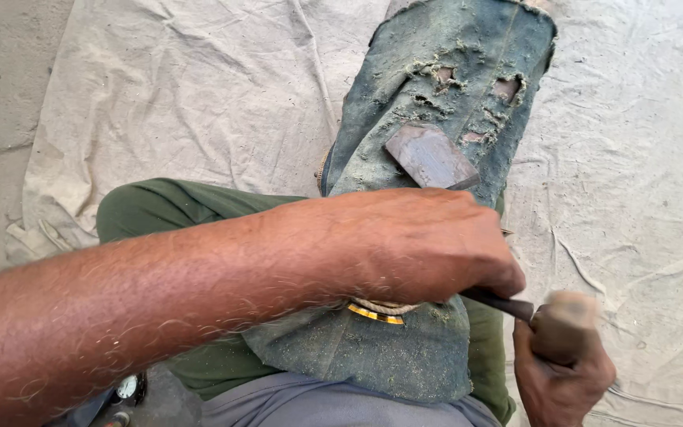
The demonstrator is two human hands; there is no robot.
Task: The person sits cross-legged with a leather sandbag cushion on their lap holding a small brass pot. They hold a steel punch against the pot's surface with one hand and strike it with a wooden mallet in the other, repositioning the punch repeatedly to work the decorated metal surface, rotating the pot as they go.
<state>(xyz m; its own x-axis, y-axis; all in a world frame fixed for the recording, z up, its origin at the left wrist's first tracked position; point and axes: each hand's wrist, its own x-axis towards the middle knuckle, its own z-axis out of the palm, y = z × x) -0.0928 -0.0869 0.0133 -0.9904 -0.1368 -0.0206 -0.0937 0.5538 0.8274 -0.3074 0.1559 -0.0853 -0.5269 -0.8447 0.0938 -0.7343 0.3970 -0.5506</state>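
Observation:
My left hand (428, 245) reaches across my lap and is closed on a thin dark tool (507, 304) whose tip points right. Beneath this hand, a round piece with a pale rope-like rim and a gold edge (375, 311) lies mostly hidden on a frayed denim cloth (436, 95) draped over my leg. My right hand (559, 379) is at the lower right, gripping a blurred brown wooden block or mallet (567, 324) right at the tool's end. A flat grey-brown slab (430, 156) rests on the denim above my left hand.
I sit on a wrinkled beige sheet (199, 95) spread over a bare concrete floor (1, 119). My legs are in green trousers (167, 205). A small round dial-like object (126, 387) lies at the lower left by my arm.

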